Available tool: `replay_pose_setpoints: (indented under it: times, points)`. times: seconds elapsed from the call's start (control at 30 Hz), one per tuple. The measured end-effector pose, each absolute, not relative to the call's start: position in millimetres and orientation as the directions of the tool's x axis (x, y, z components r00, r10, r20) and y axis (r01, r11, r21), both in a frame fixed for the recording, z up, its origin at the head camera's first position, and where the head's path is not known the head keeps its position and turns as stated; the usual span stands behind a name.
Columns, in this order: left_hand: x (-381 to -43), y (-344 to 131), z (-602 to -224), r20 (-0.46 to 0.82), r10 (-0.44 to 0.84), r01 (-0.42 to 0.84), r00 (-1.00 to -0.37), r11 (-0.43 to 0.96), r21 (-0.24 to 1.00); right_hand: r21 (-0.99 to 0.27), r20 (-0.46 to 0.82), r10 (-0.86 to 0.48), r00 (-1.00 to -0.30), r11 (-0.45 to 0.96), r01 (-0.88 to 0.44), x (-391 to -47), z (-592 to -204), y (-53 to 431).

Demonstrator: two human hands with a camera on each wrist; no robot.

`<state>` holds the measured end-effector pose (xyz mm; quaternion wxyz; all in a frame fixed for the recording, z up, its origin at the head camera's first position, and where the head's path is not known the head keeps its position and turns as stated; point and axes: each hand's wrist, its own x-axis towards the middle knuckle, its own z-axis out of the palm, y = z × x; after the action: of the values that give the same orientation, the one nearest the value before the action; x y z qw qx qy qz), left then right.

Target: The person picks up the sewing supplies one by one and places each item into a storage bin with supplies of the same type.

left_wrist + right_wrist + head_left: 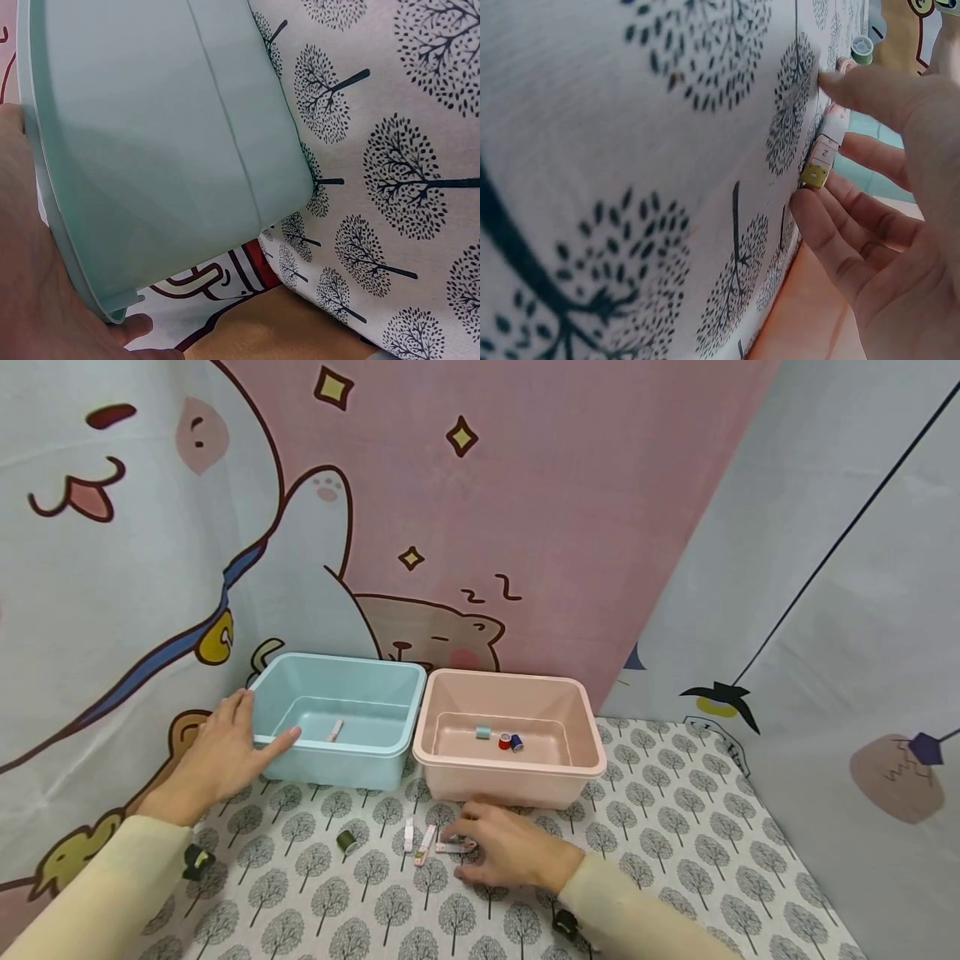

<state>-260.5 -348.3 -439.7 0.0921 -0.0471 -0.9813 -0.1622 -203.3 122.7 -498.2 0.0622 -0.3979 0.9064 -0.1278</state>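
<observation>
My left hand point(221, 756) rests at the front left corner of the light blue bin point(330, 768), thumb and fingers spread along its rim. In front of the pink bin point(498, 783), my right hand point(517, 847) reaches down over a small folded tape measure point(821, 161). Its fingers are bent beside the tape, and the thumb stays apart from them. To the left lie two more folded strips, one white point(408, 833) and one patterned point(424, 845). A dark green thread spool point(347, 842) lies farther left.
Inside the blue bin is one white strip point(335, 731). The pink bin holds a pale teal spool point(483, 732), a red spool point(505, 742) and a blue spool point(517, 742). Both bins stand side by side against a printed curtain point(562, 527), on a tree-patterned cloth point(645, 860).
</observation>
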Motion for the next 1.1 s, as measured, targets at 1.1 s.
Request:
replay_pose_setpoints:
  times: [1.1]
  points:
    - [-259.9, -347.9, -439.7, 0.19, 0.058, 0.118, -0.98, 0.939, 0.322, -0.275, 0.189, -0.792, -0.58, 0.525, -0.806, -207.5, -476.7, 115.7]
